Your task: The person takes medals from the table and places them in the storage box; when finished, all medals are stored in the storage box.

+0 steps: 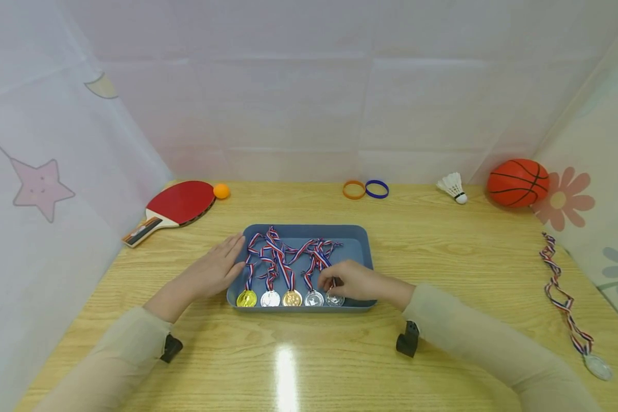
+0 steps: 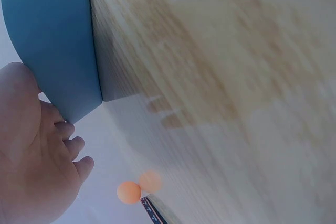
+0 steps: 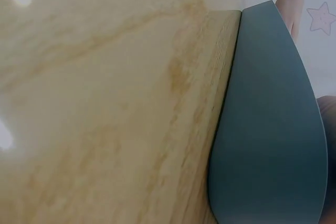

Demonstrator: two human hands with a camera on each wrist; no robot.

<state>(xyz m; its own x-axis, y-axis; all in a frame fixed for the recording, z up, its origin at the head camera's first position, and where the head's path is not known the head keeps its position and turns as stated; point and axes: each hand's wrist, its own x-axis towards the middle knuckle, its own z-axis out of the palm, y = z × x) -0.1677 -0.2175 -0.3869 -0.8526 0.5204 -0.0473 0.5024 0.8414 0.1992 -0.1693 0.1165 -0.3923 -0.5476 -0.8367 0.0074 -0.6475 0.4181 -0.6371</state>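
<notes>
A blue-grey tray (image 1: 298, 309) holds a row of medals on red, white and blue ribbons. From the left lie a gold medal (image 1: 246, 298), a silver medal (image 1: 270, 298), a bronze medal (image 1: 292, 298) and another silver medal (image 1: 313, 298). At the row's right end, my right hand (image 1: 357, 280) has its fingers curled down at a further silver medal (image 1: 335, 298), pinching it near its ribbon; the fingertips are partly hidden. My left hand (image 1: 213, 272) lies with straight fingers along the tray's left rim, and the left wrist view shows those fingers (image 2: 73, 145) beside the tray wall (image 2: 58, 35).
One more silver medal (image 1: 597, 367) with its ribbon lies at the table's far right. Along the back are a red table tennis paddle (image 1: 182, 203), an orange ball (image 1: 221, 191), an orange wristband (image 1: 353, 197), a blue wristband (image 1: 377, 196), a shuttlecock (image 1: 452, 187) and a basketball (image 1: 517, 183).
</notes>
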